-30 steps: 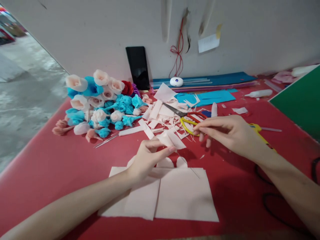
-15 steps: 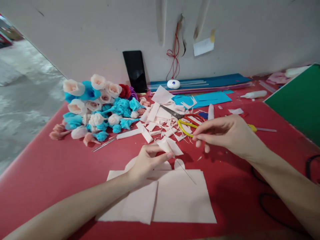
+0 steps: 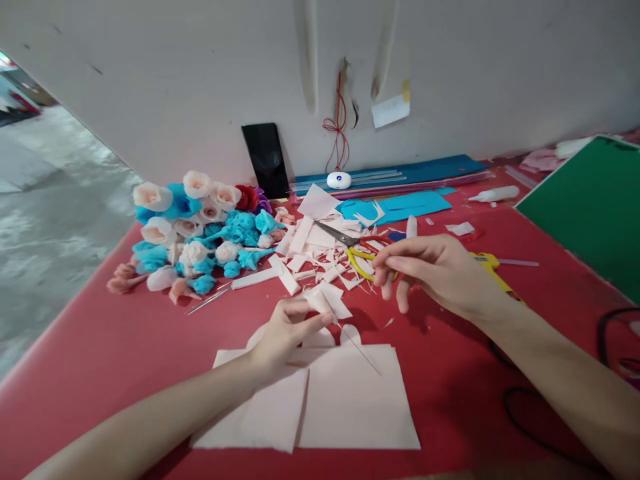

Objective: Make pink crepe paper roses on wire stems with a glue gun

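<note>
My left hand is closed on a pale pink crepe-paper flower on a thin wire stem. The stem points down and right, away from the thumb. Beneath that hand lie pale pink paper sheets, with rounded paper petals at their far edge. My right hand hovers to the right, thumb and index finger pinched together, the other fingers curled loosely. Whatever the pinch may hold is too small to make out. Just behind those fingertips, scissors with red and yellow handles rest on pink paper scraps.
Finished paper flowers in pink, blue and red are heaped at left. A phone leans against the wall. Blue paper, a glue bottle and a yellow glue gun lie behind and right. A green board and black cable are at right.
The view has tilted slightly upward and shifted right. My right hand has risen a little away from the flower. My left hand keeps its hold on the flower.
</note>
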The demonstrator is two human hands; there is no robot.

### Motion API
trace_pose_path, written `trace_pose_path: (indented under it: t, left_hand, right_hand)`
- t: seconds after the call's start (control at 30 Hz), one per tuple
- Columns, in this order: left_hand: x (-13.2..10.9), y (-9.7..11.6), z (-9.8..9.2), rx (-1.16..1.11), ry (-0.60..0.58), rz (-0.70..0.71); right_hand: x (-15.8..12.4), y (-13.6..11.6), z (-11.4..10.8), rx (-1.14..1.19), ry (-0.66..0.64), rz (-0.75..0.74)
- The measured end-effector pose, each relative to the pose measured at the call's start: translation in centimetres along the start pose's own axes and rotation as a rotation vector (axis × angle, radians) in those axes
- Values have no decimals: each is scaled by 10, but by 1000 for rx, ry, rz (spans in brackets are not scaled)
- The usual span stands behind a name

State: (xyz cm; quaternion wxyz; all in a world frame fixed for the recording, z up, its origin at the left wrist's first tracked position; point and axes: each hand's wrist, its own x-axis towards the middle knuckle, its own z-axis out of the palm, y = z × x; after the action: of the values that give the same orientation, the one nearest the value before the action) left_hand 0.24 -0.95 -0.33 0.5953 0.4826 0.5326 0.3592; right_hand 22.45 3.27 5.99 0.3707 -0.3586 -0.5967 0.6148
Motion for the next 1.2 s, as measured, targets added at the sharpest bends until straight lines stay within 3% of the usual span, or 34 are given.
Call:
trace_pose_path:
  t: [0.17, 0.27, 0.37, 0.47, 0.63, 0.73, 0.83, 0.93, 1.07, 1.2]
  left_hand:
    - [0, -1, 0, -62, 2, -18]
    - [0, -2, 0, -102, 10, -31]
    - [-1, -2, -1, -123, 1, -47]
    - [0, -3, -2, -140, -11, -50]
    - [1, -3, -2, -170, -13, -70]
    - [1, -4, -1, -192, -12, -71]
    - [2, -6, -3, -222, -2, -27]
    - [5, -8, -4, -261, -5, 43]
    - [7, -4, -5, -328, -18, 153]
    - [5, 6, -3, -376, -11, 215]
  right_hand:
    - [1, -2, 0, -146, 59, 15]
    - [1, -2, 4, -363, 180, 38]
    - [1, 2, 7, -656, 322, -31]
    - [2, 8, 8, -831, 384, -91]
    - [7, 16, 9, -815, 313, -143]
    - [7, 17, 10, -939, 335, -75]
    - [5, 16, 12, -897, 326, -69]
    - [2, 15, 18, -778, 189, -81]
    - [-5, 12, 32, -660, -24, 11]
    - [-12, 8, 45, -548, -60, 10]
